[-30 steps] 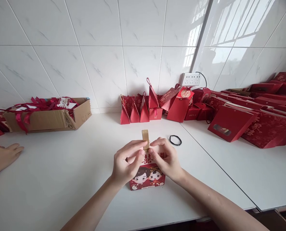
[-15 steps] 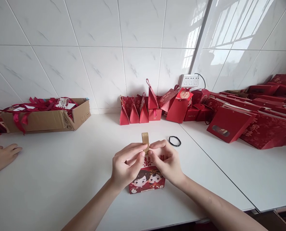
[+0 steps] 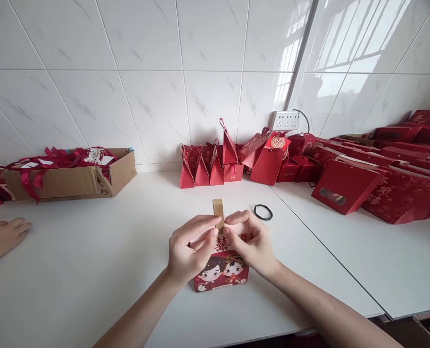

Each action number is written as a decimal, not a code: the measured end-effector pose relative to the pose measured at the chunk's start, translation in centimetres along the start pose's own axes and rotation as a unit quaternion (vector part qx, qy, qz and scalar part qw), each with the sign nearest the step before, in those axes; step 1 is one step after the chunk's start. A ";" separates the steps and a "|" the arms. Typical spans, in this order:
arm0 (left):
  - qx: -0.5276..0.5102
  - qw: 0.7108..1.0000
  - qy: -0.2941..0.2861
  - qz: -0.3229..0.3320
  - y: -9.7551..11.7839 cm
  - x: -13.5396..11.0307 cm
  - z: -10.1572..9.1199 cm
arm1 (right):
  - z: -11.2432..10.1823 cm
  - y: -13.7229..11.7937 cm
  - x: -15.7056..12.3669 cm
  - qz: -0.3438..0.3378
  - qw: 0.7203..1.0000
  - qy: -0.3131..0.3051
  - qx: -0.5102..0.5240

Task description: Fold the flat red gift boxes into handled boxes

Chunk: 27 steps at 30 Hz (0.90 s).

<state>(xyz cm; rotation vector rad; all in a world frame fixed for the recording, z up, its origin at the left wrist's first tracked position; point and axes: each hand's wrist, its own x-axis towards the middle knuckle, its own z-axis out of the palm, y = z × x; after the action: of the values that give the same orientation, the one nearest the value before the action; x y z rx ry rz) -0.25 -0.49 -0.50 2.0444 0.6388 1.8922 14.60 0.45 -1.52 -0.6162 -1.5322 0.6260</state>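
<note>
A red and white gift box (image 3: 220,275) with two cartoon figures and a red double character stands upright on the table in front of me. A loop of gold ribbon (image 3: 218,209) sticks up from its top. My left hand (image 3: 192,246) pinches the ribbon near its base between thumb and fingertips. From the other side, my right hand (image 3: 251,244) is closed in a pinch at the ribbon's lower right edge, right at the box's top. The fingertips hide the spot where ribbon and box meet.
A black ring-shaped band (image 3: 263,212) lies behind my right hand. Red gift boxes (image 3: 202,173) line the tiled wall, with many more bags (image 3: 349,186) at right. A cardboard box (image 3: 70,182) of ribbons stands at left, near another person's hand (image 3: 8,235). A power strip (image 3: 285,120) is behind.
</note>
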 end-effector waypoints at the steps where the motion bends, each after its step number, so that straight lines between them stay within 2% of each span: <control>1: 0.002 1.000 0.001 0.000 0.0 0.0 0.0 | 0.0 0.0 0.0 0.001 1.000 0.001 -0.001; 17: 0.019 1.000 0.006 -0.012 0.0 -0.2 0.0 | 0.0 0.0 0.0 0.005 1.000 -0.004 -0.007; 27: 0.010 1.000 -0.004 0.003 -0.2 -0.2 -0.3 | -0.1 0.2 -0.1 -0.009 1.000 -0.017 0.011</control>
<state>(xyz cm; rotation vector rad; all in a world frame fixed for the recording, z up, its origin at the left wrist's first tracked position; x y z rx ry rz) -0.56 -0.41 -0.77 2.0682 0.6536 1.8864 14.67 0.51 -1.73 -0.5760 -1.5591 0.6415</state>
